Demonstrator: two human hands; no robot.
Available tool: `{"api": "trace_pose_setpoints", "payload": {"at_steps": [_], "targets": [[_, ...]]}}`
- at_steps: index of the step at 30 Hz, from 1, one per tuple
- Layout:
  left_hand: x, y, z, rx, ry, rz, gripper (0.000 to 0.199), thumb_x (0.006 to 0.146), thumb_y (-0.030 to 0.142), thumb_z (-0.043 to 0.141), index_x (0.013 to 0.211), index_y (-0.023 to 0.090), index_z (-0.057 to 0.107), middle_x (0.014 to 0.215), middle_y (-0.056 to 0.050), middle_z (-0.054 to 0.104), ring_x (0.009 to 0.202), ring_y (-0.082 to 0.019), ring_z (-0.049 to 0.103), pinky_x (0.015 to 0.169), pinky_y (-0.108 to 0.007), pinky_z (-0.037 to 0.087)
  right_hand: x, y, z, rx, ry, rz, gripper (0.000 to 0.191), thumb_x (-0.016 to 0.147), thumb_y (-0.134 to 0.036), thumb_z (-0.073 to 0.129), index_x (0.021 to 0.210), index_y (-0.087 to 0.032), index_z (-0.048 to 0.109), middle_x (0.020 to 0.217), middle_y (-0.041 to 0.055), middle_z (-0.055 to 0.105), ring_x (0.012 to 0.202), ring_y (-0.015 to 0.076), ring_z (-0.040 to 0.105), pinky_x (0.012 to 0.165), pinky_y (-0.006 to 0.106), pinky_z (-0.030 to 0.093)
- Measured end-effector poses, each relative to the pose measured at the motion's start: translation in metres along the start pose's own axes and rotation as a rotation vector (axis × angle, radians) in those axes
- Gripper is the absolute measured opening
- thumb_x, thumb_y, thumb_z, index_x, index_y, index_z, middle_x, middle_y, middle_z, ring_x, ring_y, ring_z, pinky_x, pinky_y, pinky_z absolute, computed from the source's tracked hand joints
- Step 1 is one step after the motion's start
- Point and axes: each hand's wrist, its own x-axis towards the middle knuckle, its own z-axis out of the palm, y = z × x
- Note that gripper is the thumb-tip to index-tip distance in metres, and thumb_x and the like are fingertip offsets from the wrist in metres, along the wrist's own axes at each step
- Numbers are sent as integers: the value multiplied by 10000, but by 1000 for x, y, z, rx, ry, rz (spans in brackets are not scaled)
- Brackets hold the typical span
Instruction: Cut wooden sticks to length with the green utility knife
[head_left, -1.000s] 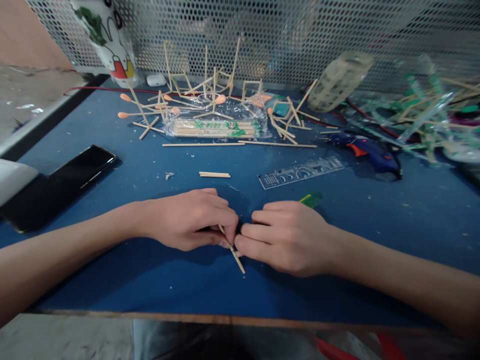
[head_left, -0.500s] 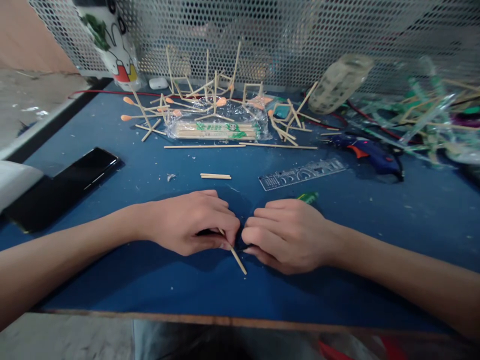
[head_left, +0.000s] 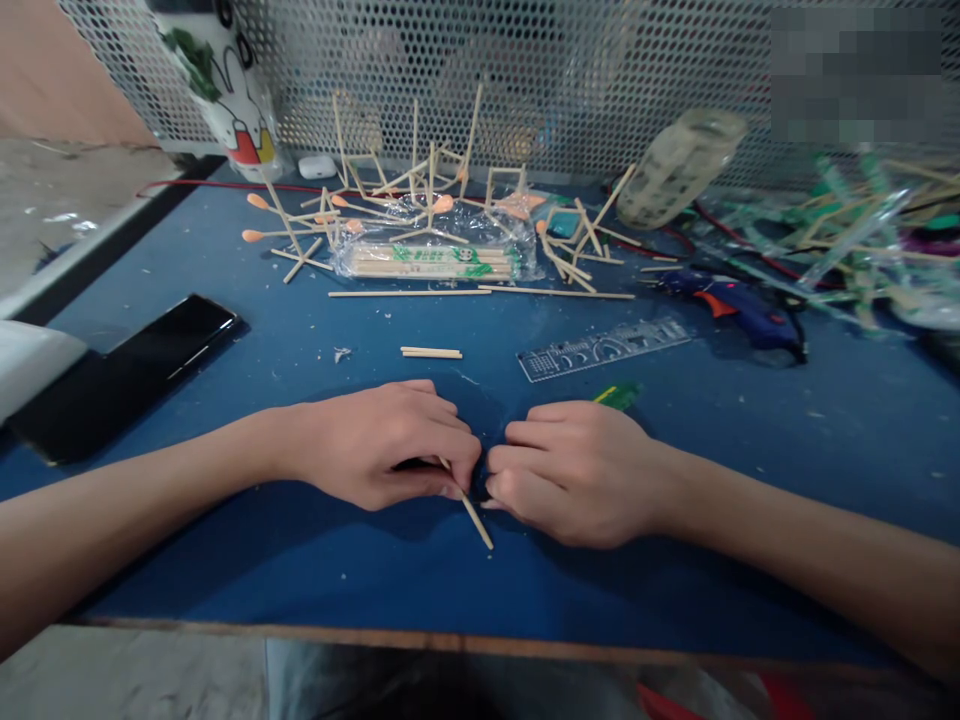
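Observation:
My left hand (head_left: 401, 445) pinches a thin wooden stick (head_left: 478, 521), whose lower end points toward the table's front edge. Close on its right, my right hand (head_left: 577, 475) is closed, knuckles up. Something small and dark shows at its fingertips, too small to make out. A green and yellow object (head_left: 618, 396) pokes out behind my right hand. Beyond my left hand lie short wooden sticks (head_left: 432, 353), side by side on the blue table (head_left: 300, 590).
A clear ruler (head_left: 604, 348) and a blue glue gun (head_left: 739, 308) lie at the right, a black phone (head_left: 127, 375) at the left. Stick constructions, a packet of sticks (head_left: 435, 262) and a tilted jar (head_left: 679, 168) stand along the perforated metal panel (head_left: 525, 90).
My right hand's fingers have shifted slightly at the tips. My left hand and the stick in it have stayed in place.

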Motion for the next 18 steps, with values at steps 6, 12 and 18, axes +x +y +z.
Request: {"api": "trace_pose_setpoints", "payload": {"at_steps": [6,12,18], "targets": [[1,-2,1,16,-1,14,114,1046,169,575,970,211,649,954,-45,755,921,-177,671,847,-341,391,5,0,-3,1,-7,-19,383,1087,-156,330,797,-232,567,625,-53,529,555,165,391,553,327,288],[2,-2,1,22,5,16,130,1053,178,561,952,205,638,957,-55,746,927,-186,669,827,-358,374,3,-8,1,7,6,16,292,1058,-177,387,842,-236,575,622,-53,536,572,171,403,561,328,279],[0,-1,0,1,-3,10,126,1060,170,559,989,211,654,971,-38,757,928,-179,672,866,-350,387,-2,-2,1,8,1,11,299,1055,-196,427,778,-243,529,648,-60,554,568,159,380,573,333,276]]}}
